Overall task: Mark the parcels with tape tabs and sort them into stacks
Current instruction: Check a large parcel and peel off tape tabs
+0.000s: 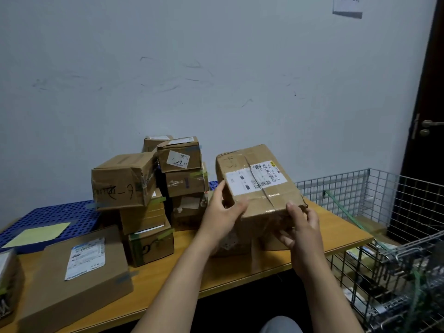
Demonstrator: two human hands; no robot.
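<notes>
Both hands on one parcel (259,186), right of centre, over the far half of the desk (153,292). It's tilted, top face toward the camera. White shipping label (255,180) on that face, clear tape across it, handwritten mark near the far-left corner. Can't tell if its far end rests on anything. Something pale lies under it, too dark to make out.

The left hand (223,212) grips the near-left corner, thumb up along the left edge, fingers curled along the near edge. The right hand (301,227) grips the near-right corner, thumb on top, fingers curled underneath.

Just left of the held parcel: tall stack (185,186) of brown boxes, several high, toward the wall, green tape tabs (199,174) on some corners. The top box (179,156) has a white sticker with handwriting. Further left a tilted box (122,182) leans on a lower stack (143,216), black marker writing on its near face. At the foot of that, a small box (151,247) with green tape.

Near left: flat parcel (60,292) lying on the desk, white label (85,258) on top, blue tape tab (125,277) at its right edge. Another box, the cut-off box (7,287), sits at the left frame edge.

Far left: blue perforated pallet (55,216) with a yellow-green sheet (36,234) on it. Right of the desk: wire cage (360,186), and a wire cart (408,260) nearer, packages inside. Dark door (430,92) at far right.
</notes>
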